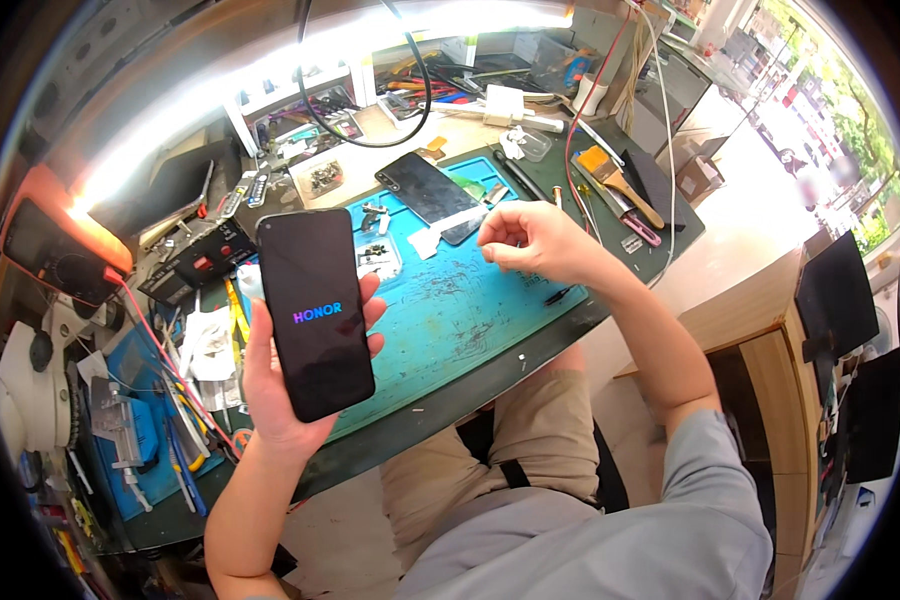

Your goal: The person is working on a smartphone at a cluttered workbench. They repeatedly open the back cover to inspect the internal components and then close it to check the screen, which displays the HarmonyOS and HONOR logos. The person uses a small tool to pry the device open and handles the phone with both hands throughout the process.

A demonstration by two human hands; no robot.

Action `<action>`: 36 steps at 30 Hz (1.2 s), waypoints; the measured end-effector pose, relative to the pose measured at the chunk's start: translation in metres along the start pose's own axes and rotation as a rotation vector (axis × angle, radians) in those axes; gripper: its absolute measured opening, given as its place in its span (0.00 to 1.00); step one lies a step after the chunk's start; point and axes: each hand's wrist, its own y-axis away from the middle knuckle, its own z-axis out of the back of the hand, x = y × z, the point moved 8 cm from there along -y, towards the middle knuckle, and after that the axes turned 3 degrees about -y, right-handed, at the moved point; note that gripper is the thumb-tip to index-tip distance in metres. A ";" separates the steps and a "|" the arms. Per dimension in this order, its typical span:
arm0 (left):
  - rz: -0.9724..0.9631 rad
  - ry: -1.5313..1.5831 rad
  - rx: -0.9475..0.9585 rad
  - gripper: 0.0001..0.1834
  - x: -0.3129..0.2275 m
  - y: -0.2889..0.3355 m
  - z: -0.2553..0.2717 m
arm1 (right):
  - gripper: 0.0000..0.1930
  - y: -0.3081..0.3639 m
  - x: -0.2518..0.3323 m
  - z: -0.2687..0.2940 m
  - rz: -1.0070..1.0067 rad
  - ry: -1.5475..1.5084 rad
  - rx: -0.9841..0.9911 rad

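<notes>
My left hand [273,405] grips the phone [320,365] upright, thumb along one edge and fingers around the other, above the left part of the mat [435,325]. Its screen shows a coloured logo on black, so I judge that power-up is under way but not done: no home screen shows yet. My right hand [545,242] hangs over the mat with fingers curled in toward the thumb; I can't tell whether they pinch anything. A second phone [425,192] lies beyond, beside a parts tray [378,264].
</notes>
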 end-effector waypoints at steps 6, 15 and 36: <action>-0.032 0.002 -0.025 0.45 -0.003 0.001 0.001 | 0.14 0.029 -0.012 -0.020 -0.083 -0.503 0.026; -0.023 0.022 -0.089 0.43 -0.003 0.001 0.008 | 0.11 0.033 -0.014 -0.011 -0.107 -0.575 -0.035; -0.046 0.023 -0.129 0.43 -0.005 0.001 0.014 | 0.10 -0.087 -0.010 0.057 0.381 1.011 -0.486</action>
